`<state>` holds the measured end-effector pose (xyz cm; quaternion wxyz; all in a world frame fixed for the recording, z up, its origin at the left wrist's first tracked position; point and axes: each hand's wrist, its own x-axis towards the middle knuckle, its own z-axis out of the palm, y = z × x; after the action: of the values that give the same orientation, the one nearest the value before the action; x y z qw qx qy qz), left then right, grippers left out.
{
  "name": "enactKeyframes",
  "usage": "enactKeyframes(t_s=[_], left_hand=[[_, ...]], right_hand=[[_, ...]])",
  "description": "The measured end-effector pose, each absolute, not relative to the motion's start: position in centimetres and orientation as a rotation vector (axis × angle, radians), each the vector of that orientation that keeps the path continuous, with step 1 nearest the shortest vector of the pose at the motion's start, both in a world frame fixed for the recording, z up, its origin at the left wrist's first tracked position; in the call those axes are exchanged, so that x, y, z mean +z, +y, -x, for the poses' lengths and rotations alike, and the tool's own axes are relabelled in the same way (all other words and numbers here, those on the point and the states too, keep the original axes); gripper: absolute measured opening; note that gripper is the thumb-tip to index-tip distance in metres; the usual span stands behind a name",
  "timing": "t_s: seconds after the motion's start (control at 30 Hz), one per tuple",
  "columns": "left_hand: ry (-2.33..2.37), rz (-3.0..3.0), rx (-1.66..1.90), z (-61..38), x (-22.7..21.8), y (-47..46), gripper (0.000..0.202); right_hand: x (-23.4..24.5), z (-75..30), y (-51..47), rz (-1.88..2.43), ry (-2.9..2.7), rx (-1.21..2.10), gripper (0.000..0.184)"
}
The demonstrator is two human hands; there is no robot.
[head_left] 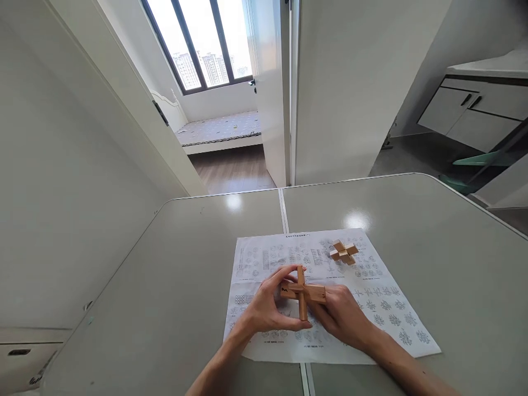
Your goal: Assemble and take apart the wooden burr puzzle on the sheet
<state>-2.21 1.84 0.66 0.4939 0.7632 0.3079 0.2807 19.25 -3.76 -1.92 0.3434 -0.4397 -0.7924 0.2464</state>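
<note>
wooden cross held over printed sheet. left hand part-open, thumb and fingertips bracing its upright bar; right hand curled, gripping its right end. uneven pressure could slip pieces loose.

I have a brown wooden cross made of interlocked bars, dark marks on its sideways arms. My left hand spans one bar end to end; my right hand holds the right arm, over the printed sheet.
</note>
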Motion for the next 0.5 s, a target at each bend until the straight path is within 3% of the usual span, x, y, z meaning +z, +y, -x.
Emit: enactKeyframes(t_s=[0.5], left_hand=[[0.733, -1.918, 0.736, 2.01, 1.56, 1.49, 0.096]], right_hand=[[-1.74, -19.91, -3.18, 0.94, -2.072, 0.801, 0.032]])
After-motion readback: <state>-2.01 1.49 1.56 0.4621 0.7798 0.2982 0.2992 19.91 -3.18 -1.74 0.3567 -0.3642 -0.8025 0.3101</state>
